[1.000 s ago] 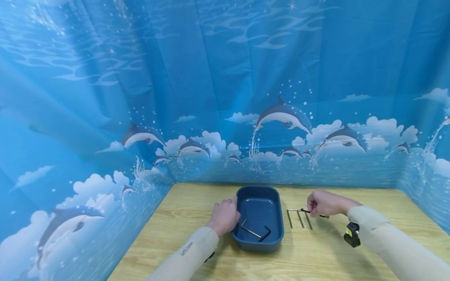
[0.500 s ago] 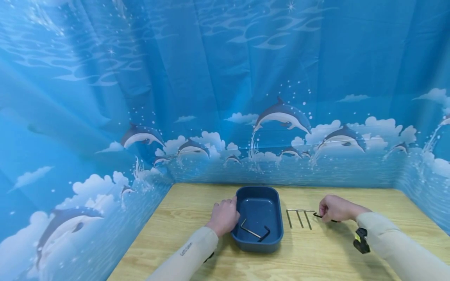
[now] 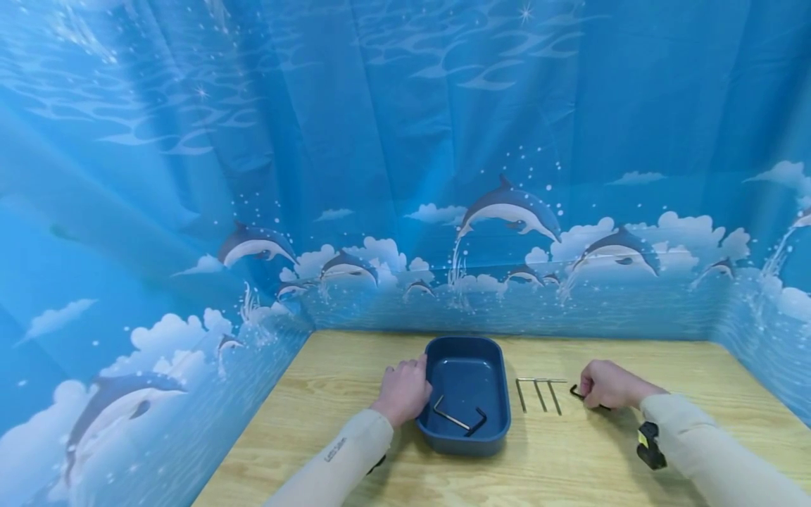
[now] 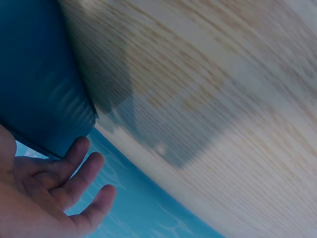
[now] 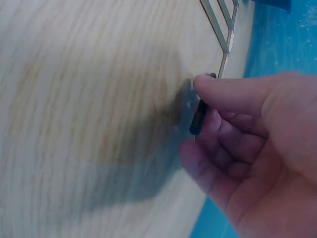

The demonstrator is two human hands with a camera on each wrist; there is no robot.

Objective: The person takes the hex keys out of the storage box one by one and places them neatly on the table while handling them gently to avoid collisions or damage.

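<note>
While the view from my head shows both hands at once, only the right wrist view shows how my right hand (image 3: 611, 384) holds the black hex key (image 5: 199, 118): I pinch it between thumb and fingers, a dark end poking out below. From my head I see its bent tip past my knuckles, over the table (image 3: 355, 352) and just right of three silver hex keys (image 3: 541, 394). Whether it touches the wood I cannot tell.

My left hand (image 3: 404, 391) is at the left rim of the blue tray (image 3: 465, 446). The left wrist view shows three of its fingers loosely spread by the outer wall; whether the thumb and index clasp the rim I cannot tell. Inside the tray, visible only from my head, lie a pale hex key (image 3: 451, 418) and a second black key (image 3: 484, 418), seemingly end to end.
</note>
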